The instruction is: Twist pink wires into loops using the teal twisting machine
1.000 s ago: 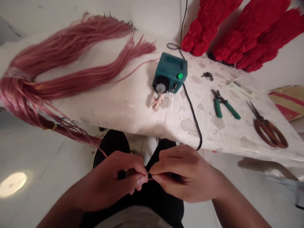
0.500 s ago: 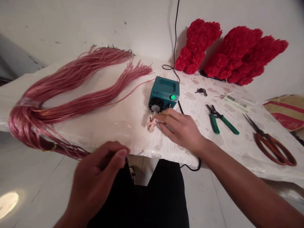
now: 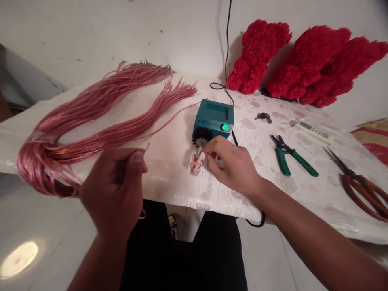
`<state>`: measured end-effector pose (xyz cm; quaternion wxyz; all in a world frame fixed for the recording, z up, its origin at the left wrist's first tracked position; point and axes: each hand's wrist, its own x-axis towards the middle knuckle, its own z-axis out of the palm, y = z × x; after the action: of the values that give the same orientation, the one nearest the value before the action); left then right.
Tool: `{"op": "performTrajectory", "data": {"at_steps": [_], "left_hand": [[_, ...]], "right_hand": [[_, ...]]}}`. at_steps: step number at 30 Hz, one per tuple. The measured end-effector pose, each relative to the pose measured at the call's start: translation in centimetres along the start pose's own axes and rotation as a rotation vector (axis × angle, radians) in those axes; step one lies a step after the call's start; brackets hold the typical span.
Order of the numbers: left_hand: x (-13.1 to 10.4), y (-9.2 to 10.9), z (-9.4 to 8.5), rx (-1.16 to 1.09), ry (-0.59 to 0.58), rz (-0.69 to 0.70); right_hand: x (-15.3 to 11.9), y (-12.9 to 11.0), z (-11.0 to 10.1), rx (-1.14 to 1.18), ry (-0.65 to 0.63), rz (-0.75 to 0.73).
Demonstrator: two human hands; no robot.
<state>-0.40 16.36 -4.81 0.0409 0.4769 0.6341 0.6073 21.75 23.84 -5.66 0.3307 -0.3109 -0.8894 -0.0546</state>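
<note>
My left hand (image 3: 117, 182) is closed in a pinch on a thin pink cord (image 3: 147, 148), whose short end sticks up past the fingertips. My right hand (image 3: 232, 161) is closed, its fingertips at a small pale pink clip (image 3: 197, 162). That clip sits in front of a teal machine (image 3: 214, 115) with a lit green button, just below its black bristly wheel (image 3: 202, 135). Whether the right fingers grip the clip or something small beside it is hidden. To the left lies a large bundle of pink cords (image 3: 100, 133), tied near its bend.
Green-handled pliers (image 3: 295, 157), long scissors (image 3: 360, 184), small keys (image 3: 263, 117) and a pale keypad device (image 3: 313, 131) lie at the right. Red fluffy bunches (image 3: 321, 66) lean on the wall. A black cable (image 3: 227, 44) runs down behind the machine.
My left hand has risen from the table's front edge to above the tabletop, and the cord end now shows. My right hand stays by the clip. The view has shifted slightly.
</note>
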Motion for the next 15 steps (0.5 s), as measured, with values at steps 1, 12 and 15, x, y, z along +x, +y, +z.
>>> {"op": "performTrajectory", "data": {"at_steps": [1, 12, 15], "left_hand": [[-0.3, 0.1, 0.2, -0.003, -0.006, 0.014], [-1.4, -0.6, 0.3, -0.043, -0.378, -0.048], [-1.8, -0.9, 0.5, 0.023, -0.441, 0.059]], "right_hand": [[-0.1, 0.0, 0.1, 0.030, 0.000, 0.027], [0.5, 0.3, 0.3, 0.082, -0.008, -0.106], [0.1, 0.4, 0.1, -0.005, -0.067, -0.116]]}}
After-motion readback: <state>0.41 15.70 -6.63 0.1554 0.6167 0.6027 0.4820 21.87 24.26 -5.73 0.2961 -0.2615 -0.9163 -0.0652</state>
